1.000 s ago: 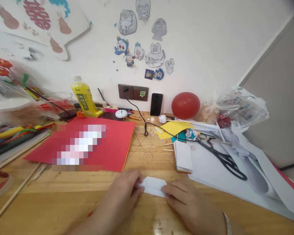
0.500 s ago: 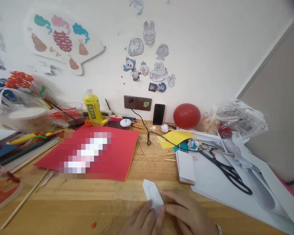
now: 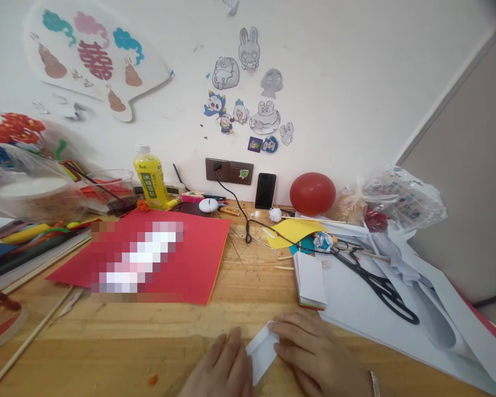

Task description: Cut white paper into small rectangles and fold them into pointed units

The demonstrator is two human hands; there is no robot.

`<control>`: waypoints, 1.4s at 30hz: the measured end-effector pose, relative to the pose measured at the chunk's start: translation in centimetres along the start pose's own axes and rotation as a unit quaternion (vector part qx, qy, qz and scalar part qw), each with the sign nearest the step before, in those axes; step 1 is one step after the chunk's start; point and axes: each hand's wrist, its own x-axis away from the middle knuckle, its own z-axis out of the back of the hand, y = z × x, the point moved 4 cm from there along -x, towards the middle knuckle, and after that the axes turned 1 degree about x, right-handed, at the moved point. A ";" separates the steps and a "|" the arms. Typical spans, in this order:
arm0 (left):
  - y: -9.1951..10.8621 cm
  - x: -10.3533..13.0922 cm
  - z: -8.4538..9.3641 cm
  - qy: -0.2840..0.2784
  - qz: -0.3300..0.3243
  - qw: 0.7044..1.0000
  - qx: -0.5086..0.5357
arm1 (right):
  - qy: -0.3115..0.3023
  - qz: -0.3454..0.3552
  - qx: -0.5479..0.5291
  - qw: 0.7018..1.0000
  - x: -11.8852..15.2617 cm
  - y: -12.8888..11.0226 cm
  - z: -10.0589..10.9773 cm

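A folded white paper (image 3: 263, 359) is being held low over the table (image 3: 119, 353), in the gap between two bare hands, whose fingers are meeting it from opposite sides. From the left hand (image 3: 222, 365), the paper is lying towards 3 o'clock; from the right hand (image 3: 310, 348), towards 9 o'clock. Neither hand is being favoured for nearness, as the paper's edges are being reached by both. The visible long axis is running roughly from 7 o'clock to 1 o'clock (both ends are being partly covered, so the full length cannot be told).

At the 1 o'clock corner, the paper is apparently being pinched by the right grip, with one fingertip being laid across the top corner and another being set lower on the edge. The left fingers are being kept close together along the 9 o'clock edge; their thumb is being hidden, so whether that grip is pinching cannot be told.

The paper is looking plain, pale and flat, with a narrow folded band being shown along its 10 o'clock edge. At 1 o'clock beyond it, a white notepad (image 3: 311, 278) is lying.
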 end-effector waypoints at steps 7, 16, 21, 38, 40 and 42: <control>-2.3 -0.6 0.6 -0.036 0.026 0.999 -0.008 | -0.003 -0.013 -0.037 0.999 0.4 0.3 -1.1; -3.0 -3.7 4.1 -0.010 0.044 0.997 0.059 | 0.049 -0.035 -0.008 0.998 0.5 0.3 -2.1; -3.0 -3.9 4.0 -0.028 0.022 0.994 0.106 | 0.053 -0.009 0.029 0.998 0.6 0.2 -2.5; -2.7 -3.3 3.4 -0.028 -0.040 0.993 0.107 | 0.071 0.011 0.056 0.996 0.2 0.0 -2.5; -2.7 -3.3 3.2 -0.042 -0.030 0.991 0.124 | 0.069 -0.009 0.028 0.997 0.1 0.1 -2.3; -2.9 -3.4 3.0 -0.045 -0.017 0.988 0.148 | 0.065 -0.031 -0.001 0.997 0.1 0.1 -2.2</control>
